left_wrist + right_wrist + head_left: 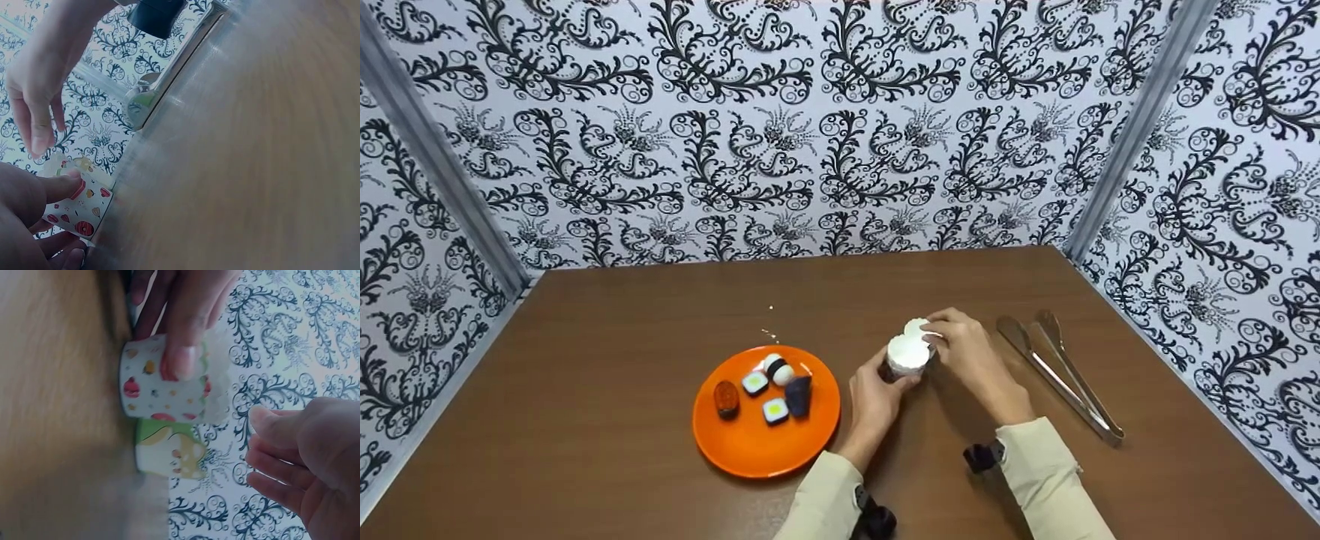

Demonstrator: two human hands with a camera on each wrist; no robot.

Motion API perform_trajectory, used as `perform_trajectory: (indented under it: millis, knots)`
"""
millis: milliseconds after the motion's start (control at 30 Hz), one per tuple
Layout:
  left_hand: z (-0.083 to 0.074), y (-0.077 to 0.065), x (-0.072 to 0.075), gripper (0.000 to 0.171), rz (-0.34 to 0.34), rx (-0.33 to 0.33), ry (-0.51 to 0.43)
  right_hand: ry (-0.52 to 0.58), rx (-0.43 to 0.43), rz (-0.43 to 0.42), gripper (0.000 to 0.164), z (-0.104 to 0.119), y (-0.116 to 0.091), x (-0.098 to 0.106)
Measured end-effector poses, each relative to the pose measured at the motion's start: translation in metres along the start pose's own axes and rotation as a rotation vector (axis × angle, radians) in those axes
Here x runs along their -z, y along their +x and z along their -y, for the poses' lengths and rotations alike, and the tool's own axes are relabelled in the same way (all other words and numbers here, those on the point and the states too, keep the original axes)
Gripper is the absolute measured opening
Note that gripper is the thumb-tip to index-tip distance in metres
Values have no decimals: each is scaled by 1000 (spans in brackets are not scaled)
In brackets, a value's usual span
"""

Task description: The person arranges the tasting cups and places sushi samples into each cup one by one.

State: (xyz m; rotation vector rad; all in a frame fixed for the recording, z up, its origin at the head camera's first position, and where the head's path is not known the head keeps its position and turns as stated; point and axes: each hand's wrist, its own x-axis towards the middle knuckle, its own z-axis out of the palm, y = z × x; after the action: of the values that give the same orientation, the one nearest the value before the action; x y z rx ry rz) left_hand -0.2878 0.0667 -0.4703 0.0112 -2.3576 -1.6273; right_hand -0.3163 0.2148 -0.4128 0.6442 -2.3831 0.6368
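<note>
My left hand (876, 397) grips a white paper baking cup (907, 355) printed with small red and yellow figures, its thumb laid across the side in both wrist views. Right behind it on the table stands a second paper baking cup (916, 329), green with a dog's face, as the right wrist view shows (171, 453). Above the rims hangs my right hand (966, 352), overlapping the farther cup in the head view. From its wrist camera the right hand (306, 458) is apart from both cups, its fingers loosely bent with nothing between them.
Left of the hands sits an orange plate (750, 457) bearing several toy sushi pieces (775, 410). Metal tongs (1061, 379) lie on the brown table (607, 390) to the right. Patterned walls (780, 135) close off the back and sides.
</note>
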Motion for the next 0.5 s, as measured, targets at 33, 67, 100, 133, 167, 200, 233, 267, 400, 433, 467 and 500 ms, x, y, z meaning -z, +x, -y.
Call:
perform_trajectory:
  millis: [33,67,100,133,167,200,233,267,400,433,467,500]
  knots:
    - [0,0,0,58,1,-2,-1,1,6,7,13,2,1,1]
    - [1,0,0,58,2,-1,-1,1,10,15,13,3,1,1]
    - [1,0,0,58,3,0,-3,2,14,23,14,4,1,2]
    - [1,0,0,58,4,-1,-4,0,18,33,14,5,2,3]
    - [2,1,1,58,5,-2,-5,-2,22,44,14,6,2,3]
    - [2,1,1,58,5,-3,-5,-4,23,57,14,6,2,4]
    - [2,1,1,58,3,-4,-5,-6,27,76,14,7,2,5]
    - [2,0,1,58,0,-5,-4,-7,31,94,14,7,2,5]
    - [2,0,0,57,-10,-10,-7,-9,43,193,14,6,1,8]
    - [2,0,-1,57,-13,-10,-7,-11,47,214,14,6,0,9]
    - [2,0,-1,57,-15,-12,-7,-15,46,233,14,7,0,9]
    - [2,0,-1,57,-17,-12,-8,-18,42,252,14,8,0,9]
